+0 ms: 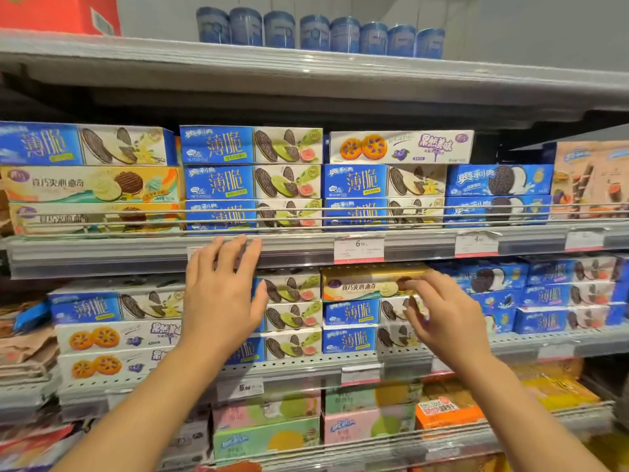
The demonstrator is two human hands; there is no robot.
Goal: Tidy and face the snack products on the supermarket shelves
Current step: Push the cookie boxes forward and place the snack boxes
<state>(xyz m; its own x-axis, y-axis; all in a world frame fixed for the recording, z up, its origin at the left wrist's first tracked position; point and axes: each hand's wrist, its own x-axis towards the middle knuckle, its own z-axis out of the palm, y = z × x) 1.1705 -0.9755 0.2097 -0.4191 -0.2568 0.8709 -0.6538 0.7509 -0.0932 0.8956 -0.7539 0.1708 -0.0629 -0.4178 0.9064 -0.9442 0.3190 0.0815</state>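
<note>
1. Take the price tag [358,247] on the middle shelf rail as your landmark. Above it, the blue biscuit boxes [252,180] sit in squared stacks, fronts out; that row looks faced, by my reading.
2. Below and left of the tag, your left hand [223,291] lies flat with fingers spread against the green-cream stack [292,313], gripping nothing.
3. Just below the tag, the yellow box [366,282] tops a blue stack and looks misplaced. Your right hand [442,311] is at that stack's right end, fingers loosely bent; whether it pinches anything I cannot tell.
4. The lower pastel boxes [269,434] look untouched.
</note>
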